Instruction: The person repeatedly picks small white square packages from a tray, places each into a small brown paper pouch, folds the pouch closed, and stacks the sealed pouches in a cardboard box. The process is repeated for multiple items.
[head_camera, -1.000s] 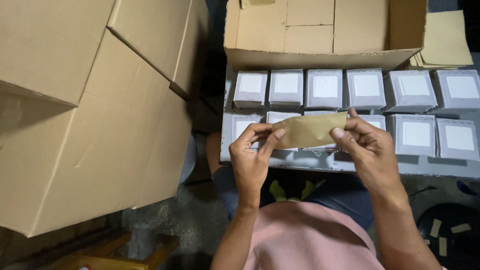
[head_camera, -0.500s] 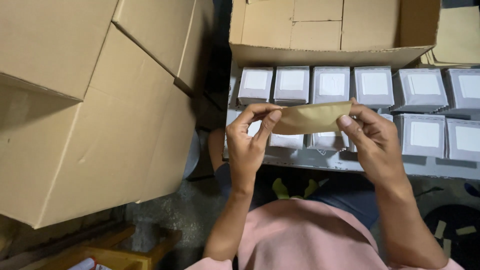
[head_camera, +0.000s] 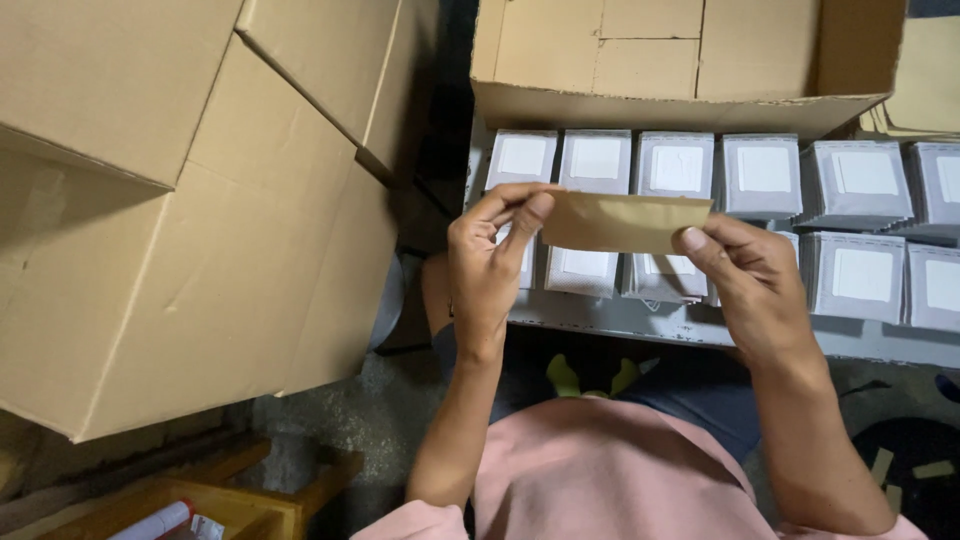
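I hold a flat brown paper strip (head_camera: 622, 221) level between both hands, above two rows of small grey boxes (head_camera: 765, 176) with white labels. My left hand (head_camera: 490, 262) pinches its left end with thumb and fingers. My right hand (head_camera: 752, 280) grips its right end with the thumb on top. The strip hangs in front of the near row of boxes and hides part of it.
An open cardboard carton (head_camera: 690, 60) stands behind the grey boxes. Large brown cartons (head_camera: 190, 230) fill the left side. The boxes rest on a grey shelf (head_camera: 650, 322). A wooden frame (head_camera: 240, 495) lies at the bottom left, on a concrete floor.
The view has shifted slightly and both hands have moved the strip a little up and to the right. The hold on both ends is unchanged.
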